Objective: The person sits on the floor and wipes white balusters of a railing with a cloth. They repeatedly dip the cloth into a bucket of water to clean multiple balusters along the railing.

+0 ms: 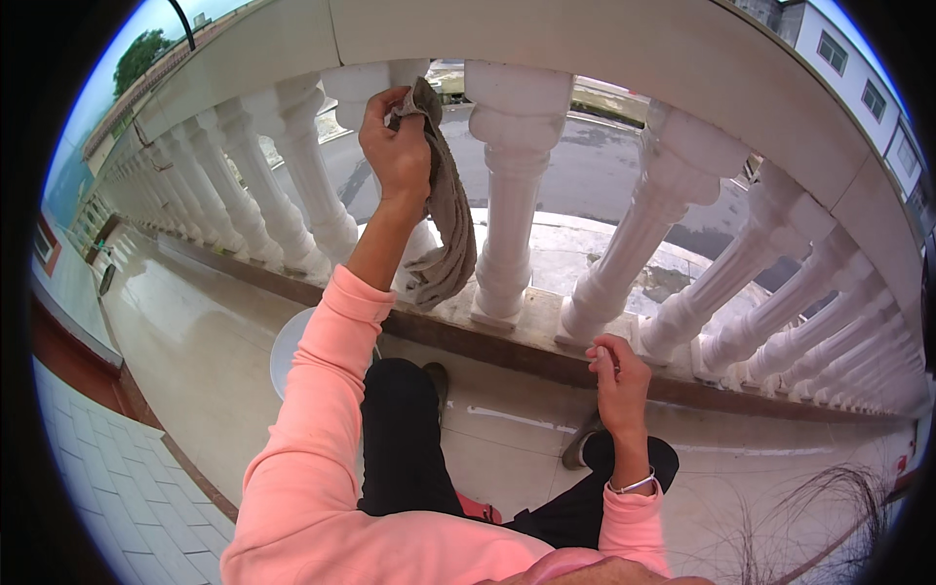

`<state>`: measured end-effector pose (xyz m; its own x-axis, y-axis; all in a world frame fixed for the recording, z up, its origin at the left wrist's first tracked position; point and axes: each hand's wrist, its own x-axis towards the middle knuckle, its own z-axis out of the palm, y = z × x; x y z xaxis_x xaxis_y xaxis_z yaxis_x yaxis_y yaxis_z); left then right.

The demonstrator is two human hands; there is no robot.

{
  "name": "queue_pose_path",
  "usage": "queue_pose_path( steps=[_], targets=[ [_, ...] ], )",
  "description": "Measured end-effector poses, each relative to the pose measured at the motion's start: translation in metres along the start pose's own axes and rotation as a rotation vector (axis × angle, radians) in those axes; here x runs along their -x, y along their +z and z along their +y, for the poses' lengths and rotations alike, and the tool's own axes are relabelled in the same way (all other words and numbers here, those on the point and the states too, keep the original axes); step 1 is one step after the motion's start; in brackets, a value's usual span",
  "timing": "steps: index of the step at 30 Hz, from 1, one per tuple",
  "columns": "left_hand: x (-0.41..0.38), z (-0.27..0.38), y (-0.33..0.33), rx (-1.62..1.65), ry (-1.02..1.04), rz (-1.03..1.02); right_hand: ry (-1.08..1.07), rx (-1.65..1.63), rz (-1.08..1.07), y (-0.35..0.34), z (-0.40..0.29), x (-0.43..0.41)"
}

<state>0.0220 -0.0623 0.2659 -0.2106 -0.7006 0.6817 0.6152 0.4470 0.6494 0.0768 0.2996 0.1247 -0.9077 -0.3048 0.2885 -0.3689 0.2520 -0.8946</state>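
My left hand (398, 150) is raised near the top of a white baluster (357, 82), pinching a damp-looking grey-brown cloth (455, 219). The cloth hangs in folds from my fingers, its lower end close to the base ledge. Part of the baluster behind is hidden by the hand and cloth. My right hand (621, 380) is low, above my right knee, its fingers loosely curled and nothing seen in them. The foot of another white baluster (596, 303) stands just beyond those fingers.
A pale round basin or bucket (287, 351) stands left of my left leg, partly behind my sleeve. A broad handrail (556, 33) tops the balustrade. Beyond it lies a road (599, 157) below. Something red (479, 507) shows between my legs on the tiled floor (504, 453).
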Motion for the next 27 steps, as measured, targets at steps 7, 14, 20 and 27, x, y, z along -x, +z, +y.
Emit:
queue_pose_path(
  steps=[7, 14, 20, 27],
  targets=[
    [-0.004, 0.038, 0.044, 0.561, -0.378, 0.235, -0.01, 0.06, 0.014, -0.002, 0.011, -0.006],
    [0.011, 0.008, 0.085, 0.03, 0.258, 0.069, -0.041, 0.085, -0.04, 0.013, 0.001, -0.002],
    [-0.008, 0.021, 0.071, 0.263, 0.027, -0.269, -0.034, 0.08, -0.037, 0.014, 0.001, -0.004],
    [-0.007, 0.031, 0.065, 0.316, -0.203, -0.125, -0.046, 0.086, -0.047, 0.019, 0.0, -0.005]
  ],
)
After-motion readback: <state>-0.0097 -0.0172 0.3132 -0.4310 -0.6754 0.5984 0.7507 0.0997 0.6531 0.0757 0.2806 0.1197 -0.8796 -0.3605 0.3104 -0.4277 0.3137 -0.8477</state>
